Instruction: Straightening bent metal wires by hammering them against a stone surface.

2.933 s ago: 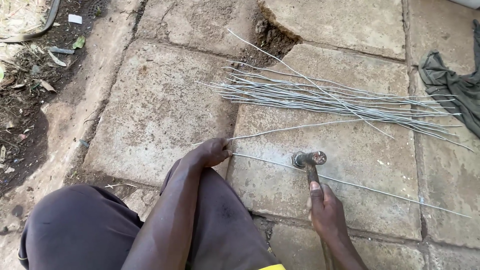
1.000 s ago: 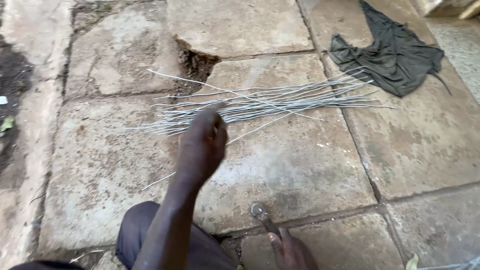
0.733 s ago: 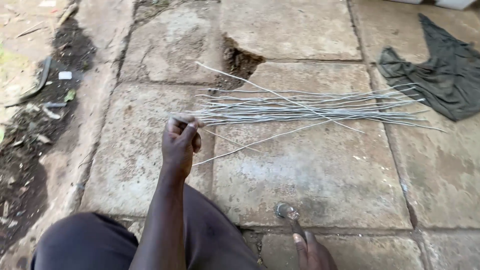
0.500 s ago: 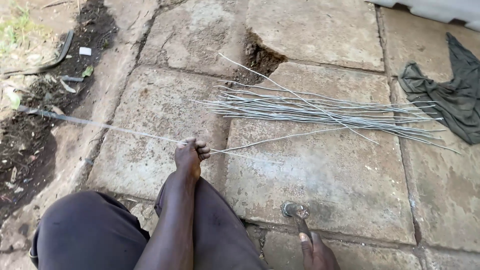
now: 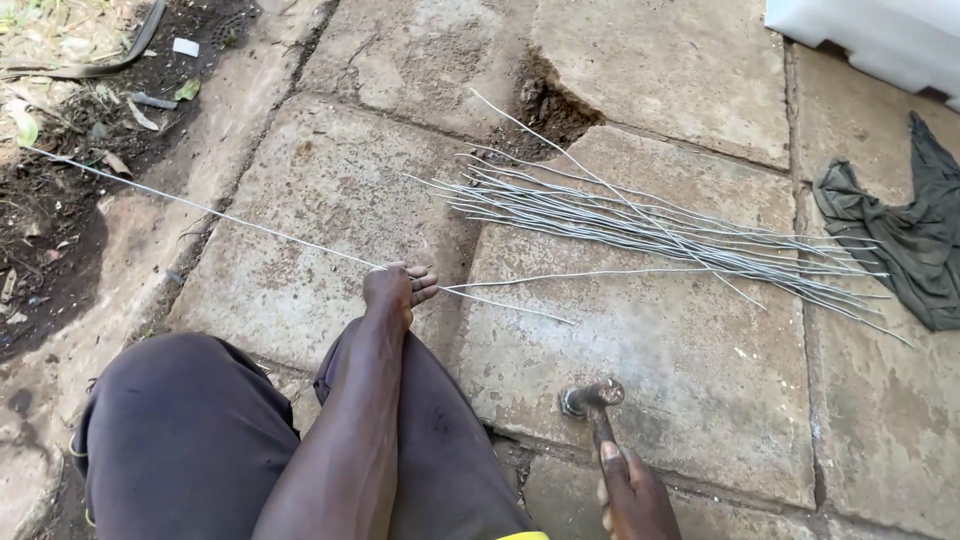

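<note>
The person's left arm stretches forward over the dark-trousered knees, and the left hand (image 5: pixel 395 290) rests on the worn stone paving slab (image 5: pixel 300 210), fingers curled down and clenched around 1 long thin grey metal wire (image 5: pixel 200 210). That wire lies flat on the paving, its long axis running from the soil at the far left, through the fist, to a free end on the slab to the right. The right hand (image 5: pixel 630 495) sits low at the bottom edge, wrapped around the handle of a rusty metal-headed hammer (image 5: pixel 592 398), whose head rests on the slab with the handle pointing back toward the person. Beyond lies a loose bundle of grey straight wires (image 5: pixel 650 225), lengthwise left to right, near a crumpled dark green cloth (image 5: pixel 915 230).
</note>
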